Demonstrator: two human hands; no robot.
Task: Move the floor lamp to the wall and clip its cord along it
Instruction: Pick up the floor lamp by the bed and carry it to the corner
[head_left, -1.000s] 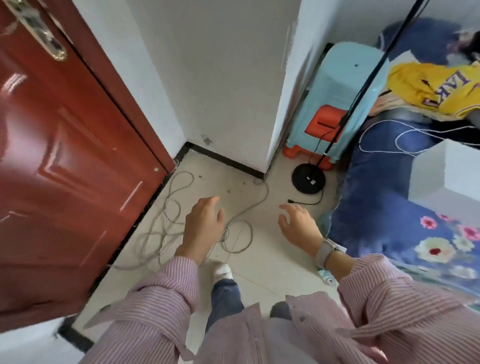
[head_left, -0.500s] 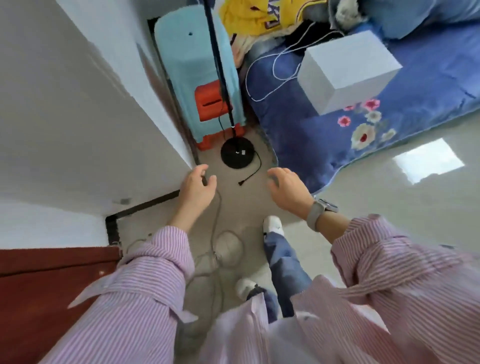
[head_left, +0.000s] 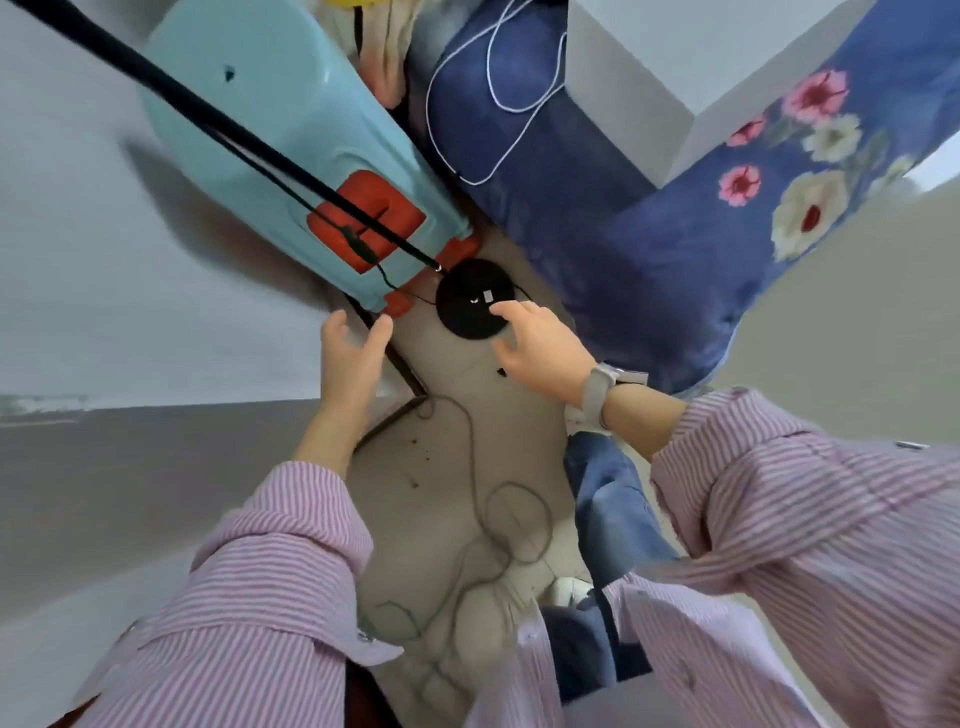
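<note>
The floor lamp's round black base (head_left: 470, 299) sits on the tiled floor between a stool and a mattress. Its thin black pole (head_left: 218, 124) rises toward the upper left. A black cord with an inline switch (head_left: 358, 241) hangs beside the pole and trails to the base. My right hand (head_left: 540, 345) reaches over the base's near edge, fingers spread, holding nothing. My left hand (head_left: 353, 353) hovers open near the white wall corner (head_left: 156, 312), just left of the base.
A light-blue plastic stool (head_left: 270, 130) stacked on an orange one stands against the wall behind the lamp. A blue floral mattress (head_left: 675, 249) with a white box (head_left: 649, 67) and white cable lies on the right. A tangled grey cable (head_left: 493, 519) lies on the floor near my feet.
I have leaned in closer to the lamp. Both hands moved forward; my right hand now reaches over the base and my left hand is near the wall corner.
</note>
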